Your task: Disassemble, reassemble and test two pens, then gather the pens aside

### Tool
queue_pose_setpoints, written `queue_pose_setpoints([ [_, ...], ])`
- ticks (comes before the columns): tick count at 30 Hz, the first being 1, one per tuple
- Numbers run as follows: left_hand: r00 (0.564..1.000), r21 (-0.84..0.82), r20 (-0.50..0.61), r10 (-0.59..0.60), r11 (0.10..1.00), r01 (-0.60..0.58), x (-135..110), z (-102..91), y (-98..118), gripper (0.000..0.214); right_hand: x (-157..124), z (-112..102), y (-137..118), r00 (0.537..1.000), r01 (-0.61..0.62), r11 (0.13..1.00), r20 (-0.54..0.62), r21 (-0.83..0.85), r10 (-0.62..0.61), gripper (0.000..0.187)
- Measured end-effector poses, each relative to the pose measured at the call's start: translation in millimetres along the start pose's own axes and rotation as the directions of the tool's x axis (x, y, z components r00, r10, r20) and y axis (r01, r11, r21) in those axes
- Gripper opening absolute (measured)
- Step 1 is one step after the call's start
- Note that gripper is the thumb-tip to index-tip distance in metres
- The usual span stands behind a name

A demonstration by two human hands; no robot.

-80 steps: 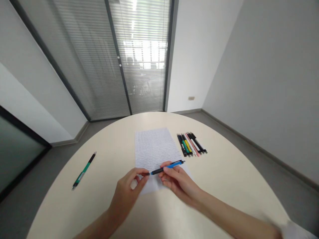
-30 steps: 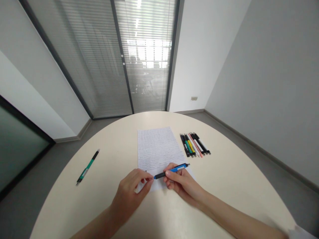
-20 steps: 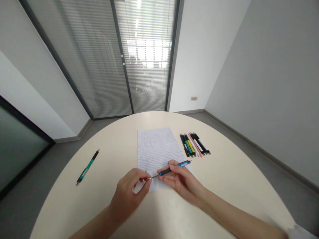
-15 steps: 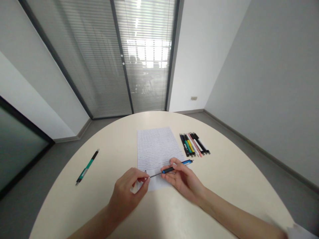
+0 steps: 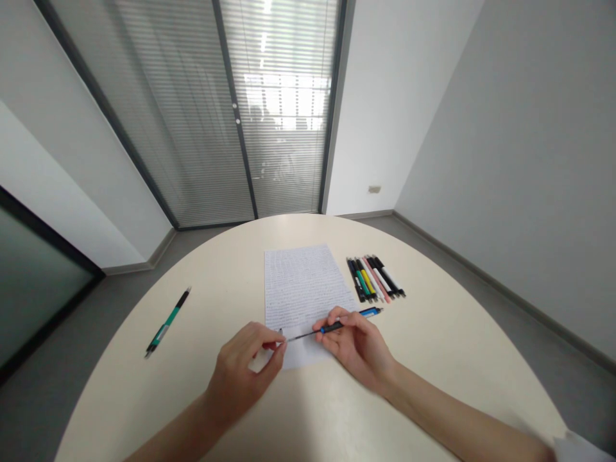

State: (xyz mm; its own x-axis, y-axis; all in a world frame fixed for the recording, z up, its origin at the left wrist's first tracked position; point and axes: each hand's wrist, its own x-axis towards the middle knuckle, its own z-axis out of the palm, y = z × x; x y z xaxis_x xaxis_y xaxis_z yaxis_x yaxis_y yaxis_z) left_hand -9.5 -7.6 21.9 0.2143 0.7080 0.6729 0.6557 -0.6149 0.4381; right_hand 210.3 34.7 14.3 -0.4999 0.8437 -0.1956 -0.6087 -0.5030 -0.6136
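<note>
My left hand (image 5: pixel 248 362) pinches the tip of a thin dark pen refill (image 5: pixel 303 335) between thumb and fingers. The refill's other end runs into the open end of a blue and black pen barrel (image 5: pixel 370 312). Around that barrel, my right hand (image 5: pixel 359 346) is closed, its fingers partly hiding the middle. A tiny dark piece (image 5: pixel 280 330) shows just above my left fingertips; its kind I cannot make out. Beneath both hands lies a sheet of paper (image 5: pixel 305 282) covered in handwritten lines.
Several pens (image 5: pixel 375 279) lie side by side right of the paper. A green and black pen (image 5: pixel 168 322) rests alone on the left of the round cream table (image 5: pixel 216 276). Beyond the table stand a glass partition with blinds (image 5: pixel 283 160) and white walls.
My right hand and the pen barrel have shifted slightly right, away from my left hand. More of the refill shows between them. The other pens and paper stay put.
</note>
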Motion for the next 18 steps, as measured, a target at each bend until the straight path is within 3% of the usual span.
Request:
queue_pose_setpoints([
  [3, 0.999, 0.073, -0.031, 0.008, 0.997, -0.006, 0, -0.8, -3, 0.011, 3, -3, 0, 0.986, 0.126, 0.991, -0.115, 0.047, -0.12, 0.004],
  [6, 0.999, 0.186, 0.032, 0.03, 0.982, -0.036, -3, 3.5, -7, 0.019, 5, -4, 0, 0.963, 0.202, 0.978, -0.195, 0.054, -0.188, 0.003],
  [10, 0.987, 0.267, 0.153, 0.04, 0.96, -0.08, -8, 13.3, -14, 0.025, 5, -2, 1, 0.964, 0.198, 0.98, -0.179, 0.004, -0.194, 0.004],
  [18, 0.977, 0.309, 0.215, 0.016, 0.947, -0.083, -10, 20.7, -14, 0.027, 5, 1, 1, 0.967, 0.192, 0.981, -0.172, -0.008, -0.19, 0.004],
])
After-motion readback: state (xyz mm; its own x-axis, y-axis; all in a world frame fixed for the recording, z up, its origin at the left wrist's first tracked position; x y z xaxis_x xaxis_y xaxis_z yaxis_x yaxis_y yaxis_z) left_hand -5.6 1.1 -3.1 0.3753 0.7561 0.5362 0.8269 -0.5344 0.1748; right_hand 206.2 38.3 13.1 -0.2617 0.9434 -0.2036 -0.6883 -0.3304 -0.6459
